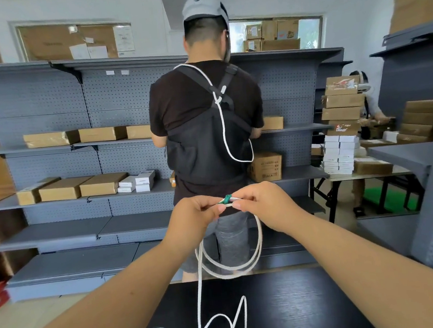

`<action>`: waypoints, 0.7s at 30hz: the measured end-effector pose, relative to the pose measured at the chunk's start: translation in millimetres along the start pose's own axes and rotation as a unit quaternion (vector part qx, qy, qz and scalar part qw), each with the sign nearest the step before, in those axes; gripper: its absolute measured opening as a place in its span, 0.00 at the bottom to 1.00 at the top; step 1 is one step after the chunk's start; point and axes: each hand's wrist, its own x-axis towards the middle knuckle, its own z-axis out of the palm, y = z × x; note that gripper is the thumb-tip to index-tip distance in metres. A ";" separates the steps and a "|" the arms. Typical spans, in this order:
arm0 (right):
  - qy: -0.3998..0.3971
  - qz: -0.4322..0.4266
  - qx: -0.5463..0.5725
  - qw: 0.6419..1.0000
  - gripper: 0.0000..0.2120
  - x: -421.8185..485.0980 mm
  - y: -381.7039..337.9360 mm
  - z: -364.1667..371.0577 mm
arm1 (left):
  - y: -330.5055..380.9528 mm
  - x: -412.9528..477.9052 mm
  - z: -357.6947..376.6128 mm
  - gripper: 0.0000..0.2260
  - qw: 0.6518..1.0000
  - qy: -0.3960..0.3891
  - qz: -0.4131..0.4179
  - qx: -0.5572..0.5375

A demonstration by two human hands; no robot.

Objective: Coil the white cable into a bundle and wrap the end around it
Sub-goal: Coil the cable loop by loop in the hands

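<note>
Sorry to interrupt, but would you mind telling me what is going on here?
A person is coiling a white cable with bare hands. The left hand and right hand pinch the top of a couple of hanging loops, at a green tie. The rest of the cable trails loose on the black table, so the bundle is only begun. Another person stands at the grey shelves, back turned.
</note>
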 end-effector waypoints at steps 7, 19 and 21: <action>0.025 0.008 -0.007 1.000 0.10 1.5 6.1 1.4 | -3.7 -3.7 5.6 0.06 0.993 -0.018 -0.052 -0.109; -0.001 0.058 0.090 0.994 0.10 0.1 4.3 1.4 | -9.7 -2.6 9.8 0.03 0.975 0.028 -0.091 -0.199; -0.001 0.061 0.085 0.994 0.12 0.4 2.8 1.6 | -10.5 -1.9 10.6 0.03 0.977 0.031 -0.089 -0.189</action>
